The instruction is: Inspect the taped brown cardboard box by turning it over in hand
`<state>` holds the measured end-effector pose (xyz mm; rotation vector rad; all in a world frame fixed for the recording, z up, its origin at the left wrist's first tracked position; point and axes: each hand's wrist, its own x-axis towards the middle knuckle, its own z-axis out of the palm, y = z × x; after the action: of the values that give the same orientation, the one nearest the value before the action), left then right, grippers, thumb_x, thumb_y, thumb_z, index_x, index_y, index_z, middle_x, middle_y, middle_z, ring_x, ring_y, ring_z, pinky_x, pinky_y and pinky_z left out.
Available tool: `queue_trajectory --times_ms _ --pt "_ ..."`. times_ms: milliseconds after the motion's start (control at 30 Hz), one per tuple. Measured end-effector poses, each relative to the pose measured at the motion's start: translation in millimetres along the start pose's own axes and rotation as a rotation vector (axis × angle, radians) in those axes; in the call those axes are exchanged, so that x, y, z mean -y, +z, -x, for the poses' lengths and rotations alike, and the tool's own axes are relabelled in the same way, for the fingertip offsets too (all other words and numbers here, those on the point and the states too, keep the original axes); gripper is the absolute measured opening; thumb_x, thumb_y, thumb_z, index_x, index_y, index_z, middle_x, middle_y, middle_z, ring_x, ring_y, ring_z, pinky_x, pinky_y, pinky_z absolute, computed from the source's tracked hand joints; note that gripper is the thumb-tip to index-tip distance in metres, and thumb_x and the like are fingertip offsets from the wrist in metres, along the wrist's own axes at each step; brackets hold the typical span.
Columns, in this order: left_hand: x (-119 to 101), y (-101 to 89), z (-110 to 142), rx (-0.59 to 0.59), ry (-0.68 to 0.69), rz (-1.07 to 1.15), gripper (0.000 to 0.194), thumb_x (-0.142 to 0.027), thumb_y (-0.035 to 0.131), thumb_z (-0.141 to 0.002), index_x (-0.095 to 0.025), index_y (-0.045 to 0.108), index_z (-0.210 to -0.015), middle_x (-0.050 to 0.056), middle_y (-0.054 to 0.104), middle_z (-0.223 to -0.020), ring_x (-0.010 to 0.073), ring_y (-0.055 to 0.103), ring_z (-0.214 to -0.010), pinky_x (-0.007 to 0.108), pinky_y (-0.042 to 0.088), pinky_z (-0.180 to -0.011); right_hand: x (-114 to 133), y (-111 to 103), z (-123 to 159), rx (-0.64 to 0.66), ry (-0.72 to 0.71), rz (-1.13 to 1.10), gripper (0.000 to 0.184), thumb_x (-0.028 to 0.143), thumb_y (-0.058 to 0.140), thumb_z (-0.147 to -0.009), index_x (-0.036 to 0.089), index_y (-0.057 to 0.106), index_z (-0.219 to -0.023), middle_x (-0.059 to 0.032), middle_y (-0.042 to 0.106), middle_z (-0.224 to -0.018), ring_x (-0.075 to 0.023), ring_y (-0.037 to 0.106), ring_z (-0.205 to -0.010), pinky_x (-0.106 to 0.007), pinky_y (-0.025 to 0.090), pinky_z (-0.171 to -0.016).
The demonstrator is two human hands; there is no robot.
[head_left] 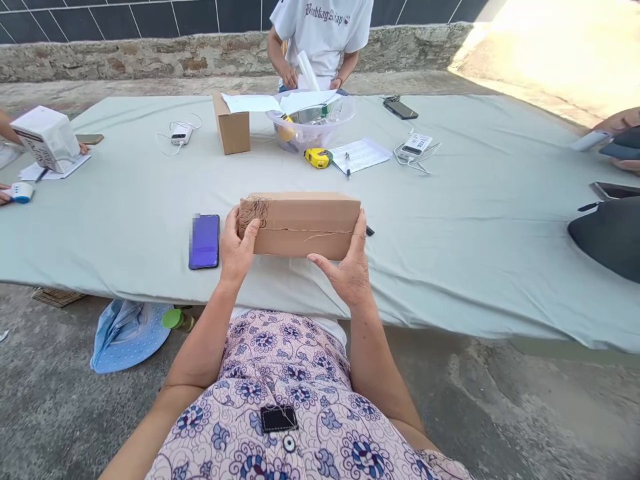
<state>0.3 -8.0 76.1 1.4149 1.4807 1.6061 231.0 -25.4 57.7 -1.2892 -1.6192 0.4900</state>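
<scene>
Between my two hands is a brown cardboard box [300,223], its long side facing me, near the table's front edge. Black scribbled lines mark its left end. My left hand [239,243] grips that end, thumb on the front face. At the opposite end, my right hand [353,267] clasps the box with its thumb along the lower edge; some fingers are hidden behind. A phone with a purple screen [205,241] lies left of my left hand. The tip of a black object [370,231] pokes out beside my right hand.
Across the cloth-covered table [150,187], a person in a white shirt [327,40] stands behind a plastic basin [313,133]. Nearby are another cardboard box [234,131], a yellow tape measure [319,158], paper with a pen [363,157] and a black bag [610,233].
</scene>
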Motion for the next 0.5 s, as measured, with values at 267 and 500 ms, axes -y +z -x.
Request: queue_trajectory --times_ms 267,500 --pt "-23 -6.8 9 0.085 0.249 -0.238 0.107 -0.06 0.085 -0.075 -0.036 0.027 -0.161 0.012 0.043 -0.165 0.0359 0.044 -0.151 0.052 0.04 -0.122 5 -1 -1 -0.08 0.098 -0.115 0.117 0.063 0.079 -0.077 0.033 0.01 -0.166 -0.0121 0.025 -0.174 -0.0329 0.033 -0.158 -0.059 0.033 -0.126" --pt "-19 -2.5 12 0.198 0.337 -0.406 0.136 -0.068 0.09 -0.06 -0.029 0.013 -0.166 0.023 0.037 -0.166 0.0439 0.044 -0.149 0.058 0.043 -0.117 1 -7 -2 -0.16 0.149 -0.065 0.105 0.059 0.079 -0.078 0.03 0.023 -0.162 -0.0149 0.04 -0.165 -0.035 0.046 -0.149 -0.057 0.044 -0.118"
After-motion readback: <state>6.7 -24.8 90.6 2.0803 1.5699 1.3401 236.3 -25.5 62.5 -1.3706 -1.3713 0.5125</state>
